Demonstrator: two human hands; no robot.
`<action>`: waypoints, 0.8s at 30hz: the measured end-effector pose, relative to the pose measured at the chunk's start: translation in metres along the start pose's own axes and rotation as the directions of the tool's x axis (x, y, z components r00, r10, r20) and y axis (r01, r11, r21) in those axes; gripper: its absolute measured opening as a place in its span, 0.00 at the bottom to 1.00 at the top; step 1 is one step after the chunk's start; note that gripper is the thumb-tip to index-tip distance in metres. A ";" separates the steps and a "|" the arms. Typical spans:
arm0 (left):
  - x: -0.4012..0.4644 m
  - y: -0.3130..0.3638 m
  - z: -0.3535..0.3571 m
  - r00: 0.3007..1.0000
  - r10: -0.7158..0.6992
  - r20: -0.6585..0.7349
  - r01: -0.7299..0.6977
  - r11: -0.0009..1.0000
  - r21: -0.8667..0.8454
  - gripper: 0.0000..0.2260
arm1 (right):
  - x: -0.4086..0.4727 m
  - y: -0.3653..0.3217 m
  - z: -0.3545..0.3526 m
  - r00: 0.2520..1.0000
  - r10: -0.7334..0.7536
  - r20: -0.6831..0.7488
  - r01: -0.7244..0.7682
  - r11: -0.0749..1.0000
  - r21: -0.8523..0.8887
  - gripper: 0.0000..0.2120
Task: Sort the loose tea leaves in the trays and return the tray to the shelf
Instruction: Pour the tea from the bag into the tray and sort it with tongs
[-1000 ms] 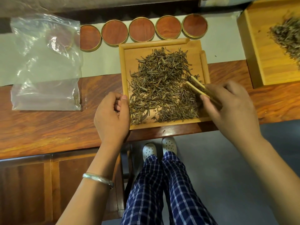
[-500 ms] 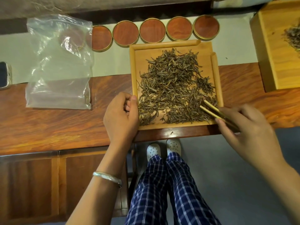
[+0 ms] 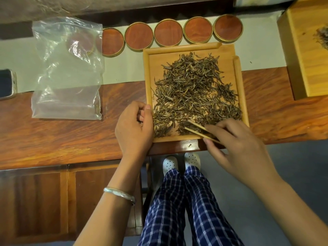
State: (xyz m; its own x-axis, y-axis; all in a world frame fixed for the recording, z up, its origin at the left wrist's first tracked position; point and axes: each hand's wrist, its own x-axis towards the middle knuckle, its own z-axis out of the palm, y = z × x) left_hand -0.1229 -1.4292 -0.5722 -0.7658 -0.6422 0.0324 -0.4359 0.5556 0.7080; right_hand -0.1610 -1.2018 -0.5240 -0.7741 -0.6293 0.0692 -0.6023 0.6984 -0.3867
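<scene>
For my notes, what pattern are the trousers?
Trousers: navy and white check, head view.
</scene>
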 end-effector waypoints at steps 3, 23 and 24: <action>0.000 -0.001 0.001 1.000 -0.008 0.003 0.008 1.000 0.002 0.07 | 0.009 -0.001 -0.001 1.000 -0.014 -0.014 0.014 1.000 -0.002 0.13; 0.001 0.000 0.003 0.996 -0.081 0.024 0.081 0.997 0.007 0.09 | 0.061 -0.027 0.014 0.995 -0.093 0.045 0.095 0.995 -0.041 0.12; 0.001 0.000 0.003 0.997 -0.073 0.026 0.073 0.997 0.006 0.09 | 0.059 -0.026 0.014 0.995 -0.085 0.045 0.087 0.995 -0.040 0.12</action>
State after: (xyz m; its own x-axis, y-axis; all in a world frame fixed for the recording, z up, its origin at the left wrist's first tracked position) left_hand -0.1249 -1.4281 -0.5749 -0.7442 -0.6669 -0.0380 -0.4936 0.5107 0.7039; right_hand -0.1880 -1.2616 -0.5226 -0.7104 -0.7012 0.0603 -0.6747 0.6542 -0.3417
